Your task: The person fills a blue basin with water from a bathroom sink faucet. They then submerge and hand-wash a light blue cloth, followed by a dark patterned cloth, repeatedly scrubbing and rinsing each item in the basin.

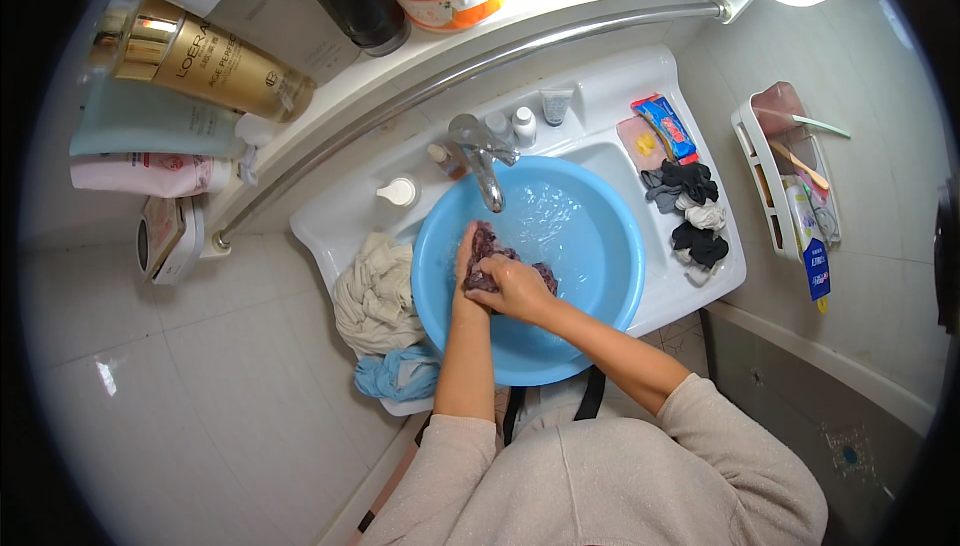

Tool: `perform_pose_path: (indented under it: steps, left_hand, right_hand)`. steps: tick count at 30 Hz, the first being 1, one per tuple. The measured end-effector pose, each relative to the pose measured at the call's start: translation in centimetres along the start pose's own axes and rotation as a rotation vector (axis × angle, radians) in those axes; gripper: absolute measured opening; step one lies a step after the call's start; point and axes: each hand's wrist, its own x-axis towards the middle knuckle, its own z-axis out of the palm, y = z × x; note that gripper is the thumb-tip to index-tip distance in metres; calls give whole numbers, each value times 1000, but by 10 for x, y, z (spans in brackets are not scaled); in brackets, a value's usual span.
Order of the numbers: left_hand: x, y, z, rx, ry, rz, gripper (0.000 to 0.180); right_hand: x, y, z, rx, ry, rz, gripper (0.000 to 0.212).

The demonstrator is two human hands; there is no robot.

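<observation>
A wet, dark purple cloth item (484, 243) is bunched between my two hands over the left part of a light blue basin (630, 276) with water in it. My left hand (465, 264) supports the cloth from its left side, its fingers partly hidden by the fabric. From the right, my right hand (515, 284) presses its curled fingers into the bunch, and some of the cloth hangs out past its knuckles. Just beyond the hands is the metal faucet (484, 161), its spout over the basin's far rim. What kind of garment the cloth is, I cannot tell.
Left of the basin lie beige cloth (375, 291) and blue cloth (398, 376). On the right counter are small black, grey and white cloth pieces (690, 186) and a blue-red packet (665, 126). A metal rail (450, 51) runs below the shelf of bottles.
</observation>
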Motion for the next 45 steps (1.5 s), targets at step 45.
perform_pose_path:
  steps: [45]
  left_hand:
    - [32,-23,-61,-112,-86,61,29]
  right_hand:
    - [15,17,19,-270,288,-38,24]
